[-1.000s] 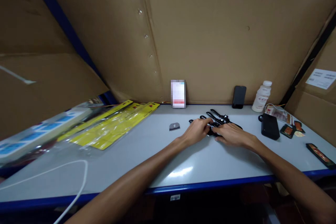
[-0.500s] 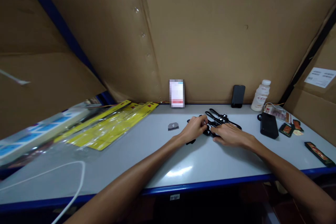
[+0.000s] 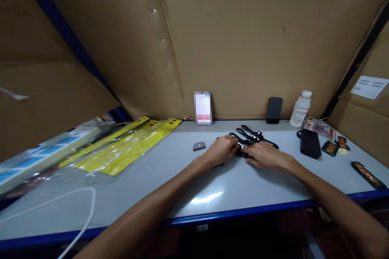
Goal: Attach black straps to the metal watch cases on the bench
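Note:
Several black-handled scissors lie in a heap on the grey table, a little right of the middle. My left hand rests at the heap's left side, its fingers curled on one of the black scissors. My right hand lies at the near right side of the heap, fingers bent over the handles; what it holds is hidden under the fingers.
Yellow packaging cards in clear sleeves lie at the left, with a white cable near the front edge. A small grey piece, a phone, a white bottle, a black pouch and snack packets stand around. Cardboard walls enclose the table.
Both hands stay on the scissors heap; my left hand's fingers have closed tighter on a pair. The view has shifted slightly.

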A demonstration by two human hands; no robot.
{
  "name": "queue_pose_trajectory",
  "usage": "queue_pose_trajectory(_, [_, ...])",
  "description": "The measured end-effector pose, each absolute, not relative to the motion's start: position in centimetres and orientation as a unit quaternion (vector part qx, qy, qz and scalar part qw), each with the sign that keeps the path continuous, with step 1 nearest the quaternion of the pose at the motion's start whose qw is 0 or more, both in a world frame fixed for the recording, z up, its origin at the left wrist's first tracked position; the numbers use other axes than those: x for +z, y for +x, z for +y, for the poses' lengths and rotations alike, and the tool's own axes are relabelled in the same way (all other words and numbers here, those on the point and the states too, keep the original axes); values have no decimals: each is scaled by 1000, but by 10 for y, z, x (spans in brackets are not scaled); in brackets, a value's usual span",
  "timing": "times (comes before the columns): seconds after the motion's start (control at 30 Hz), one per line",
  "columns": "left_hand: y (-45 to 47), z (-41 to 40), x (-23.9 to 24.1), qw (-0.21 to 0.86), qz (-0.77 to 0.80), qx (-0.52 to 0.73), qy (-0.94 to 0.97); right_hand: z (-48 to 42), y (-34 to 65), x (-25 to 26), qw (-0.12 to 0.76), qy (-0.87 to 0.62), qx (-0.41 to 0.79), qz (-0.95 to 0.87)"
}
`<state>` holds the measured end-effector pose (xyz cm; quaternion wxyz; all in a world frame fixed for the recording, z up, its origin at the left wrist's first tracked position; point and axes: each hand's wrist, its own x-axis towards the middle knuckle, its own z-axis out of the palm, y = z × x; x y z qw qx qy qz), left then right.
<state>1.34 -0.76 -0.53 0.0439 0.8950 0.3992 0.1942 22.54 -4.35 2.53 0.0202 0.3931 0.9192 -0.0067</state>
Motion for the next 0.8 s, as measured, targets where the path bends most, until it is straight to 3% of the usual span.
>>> queue_pose_trajectory(0.8, [15,-10,-10,84,371,258,888,-39,229,24,9,387,-17,922])
